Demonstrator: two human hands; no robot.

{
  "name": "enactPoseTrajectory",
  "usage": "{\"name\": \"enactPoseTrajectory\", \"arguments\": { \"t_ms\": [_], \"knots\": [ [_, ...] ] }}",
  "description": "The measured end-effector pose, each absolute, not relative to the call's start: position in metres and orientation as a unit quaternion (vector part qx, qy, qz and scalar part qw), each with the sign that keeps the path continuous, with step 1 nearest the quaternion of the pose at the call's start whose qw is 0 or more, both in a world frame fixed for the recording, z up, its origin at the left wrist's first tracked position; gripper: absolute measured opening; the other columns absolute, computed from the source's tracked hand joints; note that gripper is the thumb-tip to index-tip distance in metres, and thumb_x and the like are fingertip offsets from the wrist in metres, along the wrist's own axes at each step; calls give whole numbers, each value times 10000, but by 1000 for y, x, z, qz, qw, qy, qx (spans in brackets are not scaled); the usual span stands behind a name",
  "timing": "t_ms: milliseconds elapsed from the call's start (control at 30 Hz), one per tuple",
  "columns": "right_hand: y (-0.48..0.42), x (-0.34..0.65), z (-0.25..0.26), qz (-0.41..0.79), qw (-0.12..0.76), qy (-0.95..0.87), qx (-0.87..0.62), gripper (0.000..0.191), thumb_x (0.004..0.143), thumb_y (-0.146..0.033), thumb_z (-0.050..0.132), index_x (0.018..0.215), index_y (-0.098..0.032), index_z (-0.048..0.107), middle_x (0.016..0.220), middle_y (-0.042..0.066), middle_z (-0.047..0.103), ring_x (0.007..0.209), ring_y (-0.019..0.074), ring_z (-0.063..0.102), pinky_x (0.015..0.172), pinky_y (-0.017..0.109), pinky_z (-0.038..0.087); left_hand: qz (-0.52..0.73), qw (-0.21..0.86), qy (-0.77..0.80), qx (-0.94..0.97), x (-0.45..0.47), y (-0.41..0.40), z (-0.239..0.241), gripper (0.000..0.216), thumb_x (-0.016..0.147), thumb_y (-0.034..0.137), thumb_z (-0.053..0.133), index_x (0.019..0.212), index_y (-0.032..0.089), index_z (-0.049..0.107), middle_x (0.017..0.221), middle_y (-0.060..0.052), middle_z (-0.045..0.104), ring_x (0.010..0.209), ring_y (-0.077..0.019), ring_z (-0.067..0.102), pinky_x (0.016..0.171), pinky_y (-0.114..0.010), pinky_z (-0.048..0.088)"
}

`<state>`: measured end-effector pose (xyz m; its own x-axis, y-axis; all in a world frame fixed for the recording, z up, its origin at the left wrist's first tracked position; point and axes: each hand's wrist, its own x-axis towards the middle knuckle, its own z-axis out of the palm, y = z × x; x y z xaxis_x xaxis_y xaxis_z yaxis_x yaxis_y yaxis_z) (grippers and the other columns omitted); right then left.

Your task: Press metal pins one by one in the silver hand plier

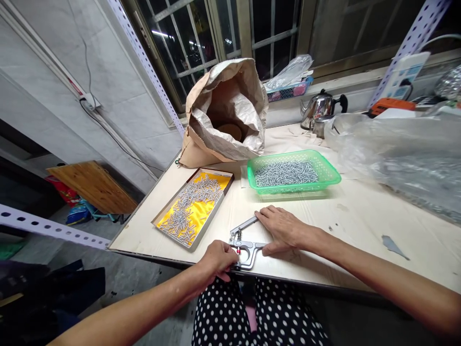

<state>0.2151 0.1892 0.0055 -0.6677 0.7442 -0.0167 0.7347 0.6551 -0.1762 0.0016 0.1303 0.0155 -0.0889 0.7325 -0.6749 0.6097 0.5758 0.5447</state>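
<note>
A small grey metal hand press (248, 246) with a raised lever, a spring and a red part sits at the table's front edge. My right hand (283, 229) grips it from the right, fingertips over the lever's end and thumb against the lower frame. On the other side, my left hand (220, 258) has its fingers pinched together beside the red part; whatever is between them is hidden. To the left lies a shallow tray (212, 223) with a yellow lining, holding many small silvery metal pins (180, 218). Behind the press, a green plastic basket (288, 190) contains more of them.
A large open paper sack (201, 149) leans at the back of the table (360, 235). Clear plastic bags (389, 154) cover the right side, near a metal kettle (321, 108) and an orange tool (392, 105). A grey scrap (394, 246) lies at right.
</note>
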Motion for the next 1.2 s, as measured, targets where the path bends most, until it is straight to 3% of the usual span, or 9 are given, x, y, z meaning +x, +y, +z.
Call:
{"name": "enactPoseTrajectory", "arguments": {
  "t_ms": [200,333,433,567,667,800,900,1033,1200],
  "knots": [
    [179,211,20,60,0,-908,-415,546,648,-541,751,977,-130,609,992,105,590,940,279,515,833,414,370,59,505,730,456,2,131,17,134,717,148,569,598,143,510,458,54,421,432,-76,381,405,-210,442],
    [174,211,21,67,6,-908,-414,459,690,-490,757,940,-134,608,978,93,592,932,259,519,807,375,376,31,502,725,470,-1,128,21,176,764,203,571,608,149,509,486,49,427,461,-92,416,481,-252,477],
    [172,211,18,82,17,-902,-424,414,707,-447,755,940,-140,604,983,90,587,925,252,516,769,352,390,18,364,705,609,-1,121,31,203,826,278,554,671,147,565,646,-6,539,618,-144,534,633,-302,498],
    [171,210,12,88,24,-900,-426,417,705,-425,745,961,-127,604,992,104,578,926,266,507,771,365,402,57,132,576,805,12,122,37,206,844,331,588,984,181,602,1051,-65,585,1007,-226,521,840,-342,457],
    [172,211,10,102,12,-899,-426,460,686,-381,742,1017,-96,599,1024,126,573,939,277,502,797,377,415,33,117,468,875,23,138,29,542,780,385,678,1238,169,483,1239,-92,527,1111,-256,457,927,-371,425],
    [171,216,12,121,-15,-885,-449,745,604,-405,788,1201,-42,529,1120,170,550,1009,310,482,846,398,426,-12,123,426,896,29,161,19,748,758,501,672,1332,109,397,1206,-123,544,1051,-276,476,905,-387,420],
    [170,218,17,115,-37,-874,-471,651,642,-403,772,1159,-64,569,1101,163,565,1010,315,491,840,406,432,-19,99,421,901,33,169,19,736,752,545,656,1300,110,429,1151,-119,558,1025,-282,480,844,-378,433],
    [175,216,18,98,-40,-877,-469,342,714,-278,725,999,-111,635,1011,123,598,957,283,533,794,375,438,-19,86,422,902,40,171,20,447,793,493,627,1077,155,555,1043,-73,579,972,-252,496,769,-348,438],
    [181,214,7,77,-27,-898,-432,110,780,-173,662,882,-141,636,897,79,622,850,240,580,744,347,440,3,99,458,883,42,168,12,264,849,439,583,922,185,584,973,-34,593,925,-221,513,727,-329,431]
  ]
}}
